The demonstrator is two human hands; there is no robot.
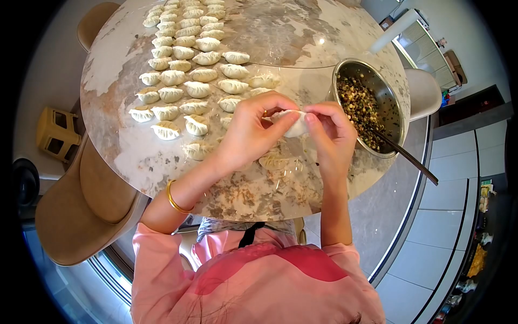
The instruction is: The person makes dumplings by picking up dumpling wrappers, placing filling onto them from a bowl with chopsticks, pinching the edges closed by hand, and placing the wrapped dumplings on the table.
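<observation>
Both hands hold one white dumpling above the table, between the rows of dumplings and the metal bowl. My left hand pinches its left side with thumb and fingers, and a gold bangle circles that wrist. At the dumpling's right edge, my right hand is closed in a pinch. Folded dumplings with pleated edges lie in several rows on the marbled table. Some of them are partly hidden behind my left hand.
The metal bowl of chopped filling stands right of my right hand, with a dark utensil handle sticking out past the table edge. Brown chairs and a yellow stool stand at the left, a pale chair at the right.
</observation>
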